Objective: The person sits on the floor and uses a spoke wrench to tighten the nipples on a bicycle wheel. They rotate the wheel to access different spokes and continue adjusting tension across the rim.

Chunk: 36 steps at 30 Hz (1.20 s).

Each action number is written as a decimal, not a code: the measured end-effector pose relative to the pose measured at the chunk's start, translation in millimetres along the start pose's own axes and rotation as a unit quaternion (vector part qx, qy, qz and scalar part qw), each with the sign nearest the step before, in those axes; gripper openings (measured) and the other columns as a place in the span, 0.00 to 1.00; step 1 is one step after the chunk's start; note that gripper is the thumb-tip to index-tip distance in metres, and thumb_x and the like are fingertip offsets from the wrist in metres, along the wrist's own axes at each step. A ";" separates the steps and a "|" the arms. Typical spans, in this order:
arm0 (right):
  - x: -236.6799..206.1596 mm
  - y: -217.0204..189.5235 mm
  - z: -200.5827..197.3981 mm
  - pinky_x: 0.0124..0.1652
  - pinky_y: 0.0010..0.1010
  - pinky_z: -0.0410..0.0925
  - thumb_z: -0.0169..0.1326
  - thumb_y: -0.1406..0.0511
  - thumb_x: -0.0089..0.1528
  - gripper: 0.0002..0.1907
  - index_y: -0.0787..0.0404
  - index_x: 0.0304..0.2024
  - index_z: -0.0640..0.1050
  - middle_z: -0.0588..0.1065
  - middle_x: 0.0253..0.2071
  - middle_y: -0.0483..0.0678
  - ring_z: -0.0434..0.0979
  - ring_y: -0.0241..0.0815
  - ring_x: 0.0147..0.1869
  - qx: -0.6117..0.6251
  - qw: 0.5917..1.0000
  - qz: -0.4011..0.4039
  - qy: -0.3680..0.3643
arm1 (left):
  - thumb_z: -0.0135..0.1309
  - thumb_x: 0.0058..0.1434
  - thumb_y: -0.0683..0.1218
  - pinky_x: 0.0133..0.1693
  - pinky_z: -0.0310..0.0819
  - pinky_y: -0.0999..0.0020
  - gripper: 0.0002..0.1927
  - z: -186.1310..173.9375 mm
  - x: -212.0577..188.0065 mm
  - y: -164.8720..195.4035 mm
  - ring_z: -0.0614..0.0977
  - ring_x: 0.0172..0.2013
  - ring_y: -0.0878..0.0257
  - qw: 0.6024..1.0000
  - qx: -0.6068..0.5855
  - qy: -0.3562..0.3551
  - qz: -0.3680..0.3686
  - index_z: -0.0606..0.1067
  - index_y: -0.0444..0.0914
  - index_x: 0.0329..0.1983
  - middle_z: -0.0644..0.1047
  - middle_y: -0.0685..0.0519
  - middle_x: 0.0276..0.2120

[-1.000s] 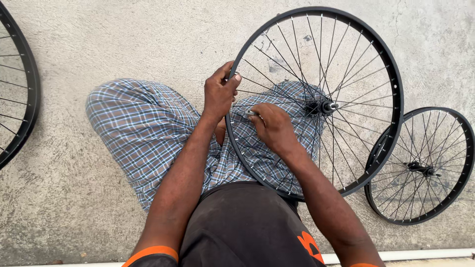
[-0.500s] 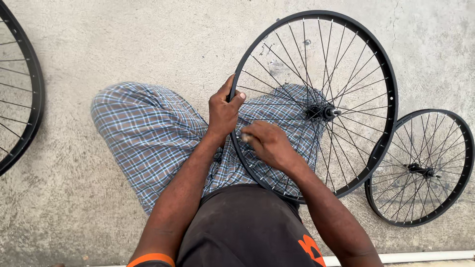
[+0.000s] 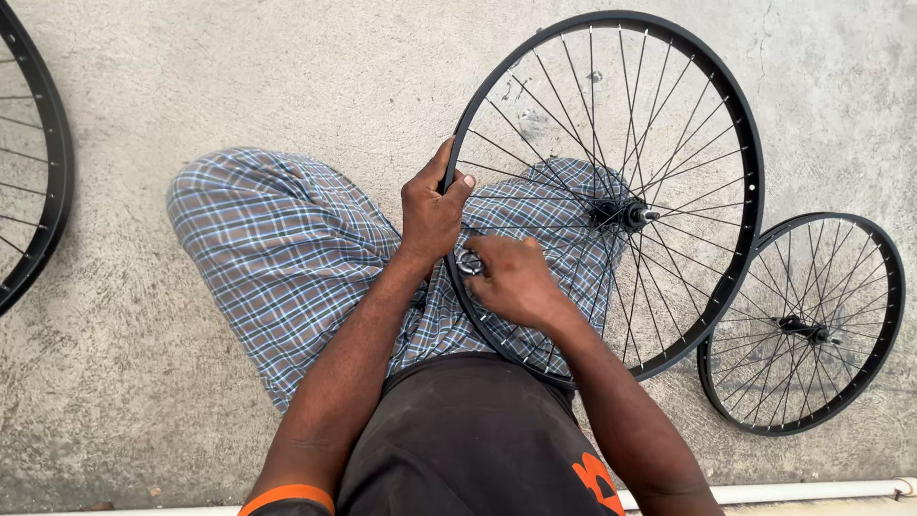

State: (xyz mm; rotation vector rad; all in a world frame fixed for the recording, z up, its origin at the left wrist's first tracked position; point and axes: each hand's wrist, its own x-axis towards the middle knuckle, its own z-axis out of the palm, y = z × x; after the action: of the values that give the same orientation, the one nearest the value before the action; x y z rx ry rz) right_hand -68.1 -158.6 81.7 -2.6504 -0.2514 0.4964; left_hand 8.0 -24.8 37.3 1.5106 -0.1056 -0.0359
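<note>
A large black bicycle wheel (image 3: 707,86) with thin spokes and a central hub (image 3: 621,215) rests across my right leg, which is in plaid trousers. My left hand (image 3: 430,210) grips the wheel's rim on its left side. Just below it, my right hand (image 3: 516,277) is closed on a small round metal tool (image 3: 470,262) pressed against the rim among the spokes.
I sit on a rough concrete floor (image 3: 239,76). A smaller black spoked wheel (image 3: 860,377) lies flat at the right, partly under the large one. Part of another black wheel (image 3: 53,162) shows at the left edge. A white pipe (image 3: 812,492) runs along the bottom right.
My left hand has shifted a little along the rim. My right hand has moved closer to my left hand, bringing the small tool up to the rim.
</note>
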 end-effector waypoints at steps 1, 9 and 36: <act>-6.1 3.1 -3.6 0.47 0.45 0.70 0.59 0.69 0.55 0.16 0.63 0.47 0.77 0.79 0.40 0.53 0.82 0.47 0.42 0.088 0.996 -0.018 0.007 | 0.53 0.67 0.40 0.26 0.67 0.74 0.30 -0.3 -1.0 -1.0 0.71 0.25 0.73 1.000 0.000 0.000 0.001 0.64 0.32 0.73 0.71 0.59 0.28; -21.6 7.3 8.8 0.41 0.45 0.70 0.61 0.69 0.58 0.11 0.61 0.43 0.77 0.77 0.43 0.56 0.78 0.52 0.42 -0.032 0.967 -0.178 0.180 | 0.54 0.67 0.40 0.27 0.67 0.74 0.30 2.6 -1.4 -1.9 0.70 0.25 0.72 1.000 0.016 0.009 0.007 0.66 0.32 0.72 0.70 0.58 0.27; -13.6 2.6 -3.6 0.47 0.49 0.61 0.61 0.63 0.53 0.17 0.60 0.41 0.74 0.76 0.33 0.50 0.77 0.47 0.35 0.066 0.996 -0.030 0.045 | 0.55 0.66 0.39 0.26 0.66 0.73 0.31 1.9 -4.4 1.6 0.69 0.25 0.72 1.000 0.024 0.003 -0.015 0.66 0.32 0.72 0.69 0.58 0.25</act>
State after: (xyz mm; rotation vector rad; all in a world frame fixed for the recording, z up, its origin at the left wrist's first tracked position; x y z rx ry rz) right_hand -79.0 -165.7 87.8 -2.5208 -0.2618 0.3601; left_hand 3.3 -26.2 38.8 1.5594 -0.0804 -0.0527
